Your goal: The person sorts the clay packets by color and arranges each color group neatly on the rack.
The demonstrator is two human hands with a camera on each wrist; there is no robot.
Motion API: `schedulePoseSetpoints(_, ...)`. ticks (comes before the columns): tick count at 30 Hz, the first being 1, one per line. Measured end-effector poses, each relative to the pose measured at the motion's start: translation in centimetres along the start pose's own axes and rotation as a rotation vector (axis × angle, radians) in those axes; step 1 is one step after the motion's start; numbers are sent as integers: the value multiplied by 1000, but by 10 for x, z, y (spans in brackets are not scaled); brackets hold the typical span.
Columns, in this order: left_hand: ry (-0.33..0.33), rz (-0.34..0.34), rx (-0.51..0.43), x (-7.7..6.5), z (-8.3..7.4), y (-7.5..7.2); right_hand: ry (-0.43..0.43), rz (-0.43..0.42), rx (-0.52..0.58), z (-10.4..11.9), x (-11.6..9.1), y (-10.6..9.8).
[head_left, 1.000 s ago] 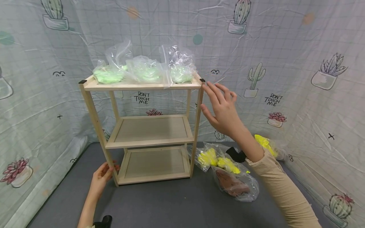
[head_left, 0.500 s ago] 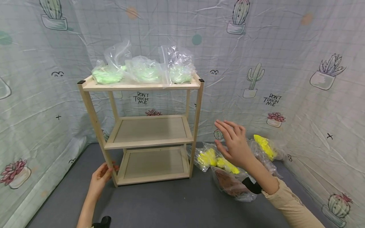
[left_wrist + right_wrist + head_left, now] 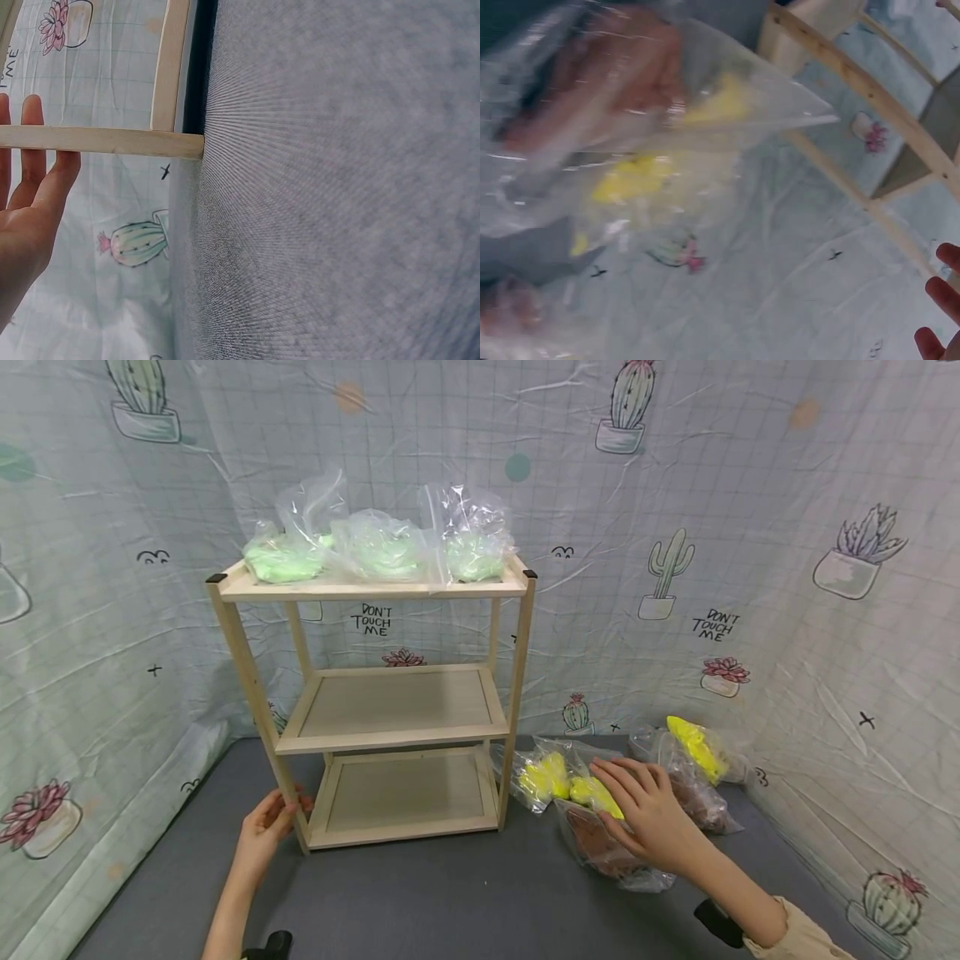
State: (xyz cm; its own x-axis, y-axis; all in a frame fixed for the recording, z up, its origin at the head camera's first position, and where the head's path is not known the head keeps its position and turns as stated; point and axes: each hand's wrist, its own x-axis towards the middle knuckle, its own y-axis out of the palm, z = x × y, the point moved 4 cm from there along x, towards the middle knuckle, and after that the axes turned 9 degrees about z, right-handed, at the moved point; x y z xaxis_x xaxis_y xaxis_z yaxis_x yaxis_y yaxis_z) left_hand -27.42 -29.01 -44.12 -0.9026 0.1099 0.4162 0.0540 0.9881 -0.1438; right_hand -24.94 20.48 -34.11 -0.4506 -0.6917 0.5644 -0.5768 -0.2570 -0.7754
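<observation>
A light wooden three-tier shelf [image 3: 390,742] stands on the dark grey surface. My left hand [image 3: 258,831] holds the lower part of its front left post, thumb in front and fingers reaching behind; the left wrist view shows the fingers [image 3: 31,176] across that post. On the top tier sit three clear bags of pale green stuff [image 3: 386,552]. My right hand [image 3: 648,814] hovers with extended fingers over clear bags right of the shelf. Beneath it lie a bag with brown contents [image 3: 588,843] and bags with yellow contents [image 3: 543,777]. Contact with them cannot be told.
Farther right lie another yellow-filled bag [image 3: 697,747] and a brown-filled bag [image 3: 701,797], against the cactus-print curtain [image 3: 847,677]. The curtain encloses the back and both sides. Grey cloth [image 3: 420,902] stretches in front of the shelf.
My right hand has come down from beside the shelf's top right corner to the bags at the right. The left hand stays on the post, and the shelf has not moved.
</observation>
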Motion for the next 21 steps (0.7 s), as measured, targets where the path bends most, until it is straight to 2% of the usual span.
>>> schedulePoseSetpoints(6,-7,4,-6,1,1,0,-35,137,-15,-6,-33,19)
schedulePoseSetpoints(13,-28,3,36,0,-2,1,-9,302,18,-13,-62,41)
schedulePoseSetpoints(21,-32,-7,19,1,-1,0,-14,365,53,-16,-79,61)
